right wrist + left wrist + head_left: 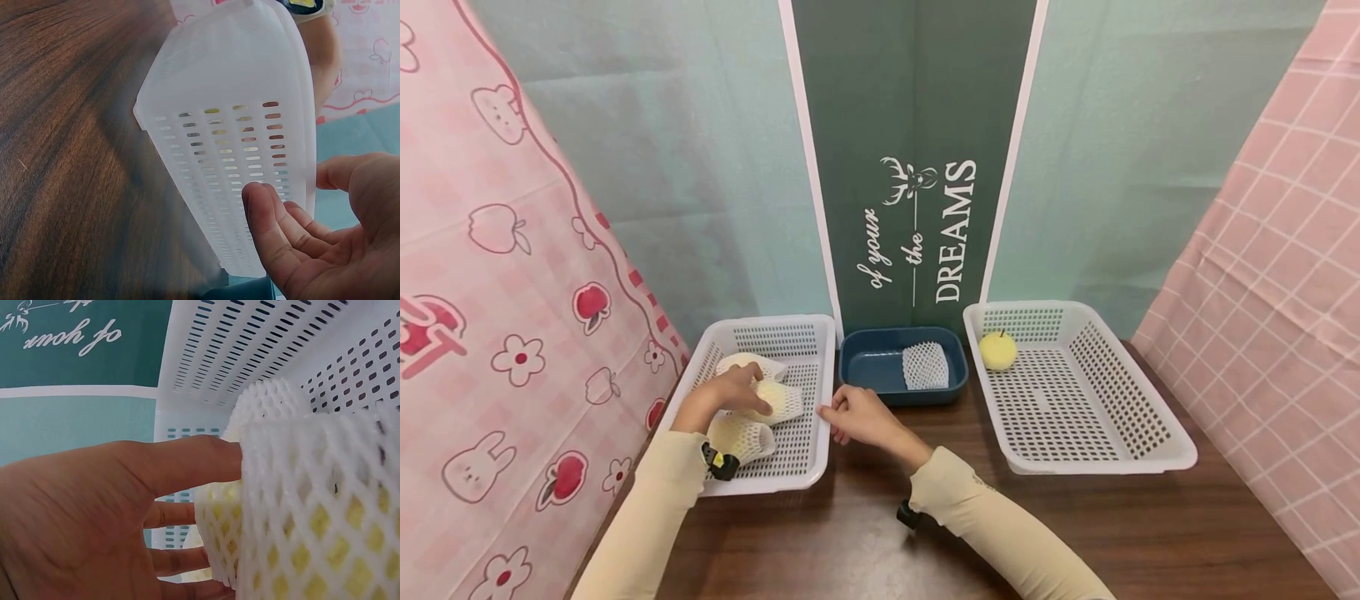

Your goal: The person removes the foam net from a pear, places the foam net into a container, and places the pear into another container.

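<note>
Inside the left white basket [782,462] lie several pale yellow fruits in white foam nets. My left hand [733,390] reaches down among them, thumb and fingers bent round the middle netted fruit [784,401]. In the left wrist view, a nearer netted fruit [325,519] covers the thumb's tip and part of the held one. At the basket's right rim is my right hand [867,417], its fingers loosely bent beside the outer wall. The right wrist view shows the thumb [334,174] right at the rim.
A blue tray [868,392] between the baskets holds a loose white foam net [925,367]. The right white basket [1105,465] contains one bare yellow round fruit [998,351] with a dark stem. Everything stands on a dark wooden table [850,533] backed by hanging cloths.
</note>
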Demonstrator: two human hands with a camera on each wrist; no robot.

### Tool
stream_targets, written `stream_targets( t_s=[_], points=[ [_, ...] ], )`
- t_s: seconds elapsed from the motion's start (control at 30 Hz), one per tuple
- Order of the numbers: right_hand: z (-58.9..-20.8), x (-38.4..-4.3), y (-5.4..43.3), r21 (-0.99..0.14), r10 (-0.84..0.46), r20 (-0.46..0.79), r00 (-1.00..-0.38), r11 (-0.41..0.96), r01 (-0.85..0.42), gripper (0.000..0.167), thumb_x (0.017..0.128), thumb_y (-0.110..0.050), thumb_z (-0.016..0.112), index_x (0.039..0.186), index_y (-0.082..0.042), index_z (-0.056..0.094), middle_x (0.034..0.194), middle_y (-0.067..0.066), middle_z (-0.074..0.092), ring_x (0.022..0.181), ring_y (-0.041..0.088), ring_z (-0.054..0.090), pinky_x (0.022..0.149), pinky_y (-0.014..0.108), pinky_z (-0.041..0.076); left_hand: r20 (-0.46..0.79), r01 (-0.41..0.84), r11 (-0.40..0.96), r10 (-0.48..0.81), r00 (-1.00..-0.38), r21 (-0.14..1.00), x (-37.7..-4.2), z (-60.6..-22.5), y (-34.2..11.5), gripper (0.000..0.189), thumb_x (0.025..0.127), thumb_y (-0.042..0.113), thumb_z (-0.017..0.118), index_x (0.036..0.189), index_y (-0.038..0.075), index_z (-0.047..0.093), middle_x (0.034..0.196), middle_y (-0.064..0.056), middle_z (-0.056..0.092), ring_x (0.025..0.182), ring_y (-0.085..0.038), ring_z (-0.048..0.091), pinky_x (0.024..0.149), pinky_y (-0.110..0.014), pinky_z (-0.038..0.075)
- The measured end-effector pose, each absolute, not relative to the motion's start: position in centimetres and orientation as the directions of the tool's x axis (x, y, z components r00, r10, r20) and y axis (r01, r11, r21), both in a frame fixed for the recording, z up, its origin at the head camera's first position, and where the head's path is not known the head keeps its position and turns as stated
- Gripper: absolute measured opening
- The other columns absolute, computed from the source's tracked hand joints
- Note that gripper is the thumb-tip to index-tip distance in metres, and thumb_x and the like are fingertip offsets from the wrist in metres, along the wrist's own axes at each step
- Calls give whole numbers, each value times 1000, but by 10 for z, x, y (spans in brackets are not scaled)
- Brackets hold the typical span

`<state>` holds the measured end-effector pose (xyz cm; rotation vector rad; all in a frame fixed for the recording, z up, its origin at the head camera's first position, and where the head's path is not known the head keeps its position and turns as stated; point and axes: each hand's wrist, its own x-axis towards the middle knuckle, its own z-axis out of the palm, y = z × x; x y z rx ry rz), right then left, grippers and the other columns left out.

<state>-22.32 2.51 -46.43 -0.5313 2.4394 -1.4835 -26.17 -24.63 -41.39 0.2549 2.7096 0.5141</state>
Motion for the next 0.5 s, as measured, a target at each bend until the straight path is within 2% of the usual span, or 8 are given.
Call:
stream_targets(
  t_s=[0.17, 0.33, 0.5],
  points=[
    [-464, -223, 26, -889, -423, -14, -906, 419, -182, 26, 102, -27, 71, 96, -3, 62, 74, 12, 74, 56, 16, 69, 69, 52, 64, -342, 86, 914, 234, -910, 396, -262, -413, -243, 69, 88, 26, 85, 136, -7, 48, 129, -30, 61, 109, -36, 62, 94, -53, 54],
    [-464, -222, 26, -901, -423, -8, -906, 396, -177, 25, 102, -24, 71, 95, -2, 62, 73, 12, 73, 56, 15, 68, 68, 53, 64, -365, 65, 914, 224, -904, 401, -261, -415, -241, 67, 89, 26, 84, 134, -6, 45, 126, -27, 63, 109, -34, 61, 96, -53, 52],
    [-467, -223, 25, -926, -422, -27, -906, 352, -137, 23, 101, -22, 72, 96, -2, 61, 71, 7, 72, 55, 12, 67, 71, 56, 63, -357, 55, 913, 213, -909, 404, -261, -417, -240, 69, 88, 24, 85, 134, -7, 45, 123, -26, 63, 106, -33, 59, 96, -52, 52]
  ],
)
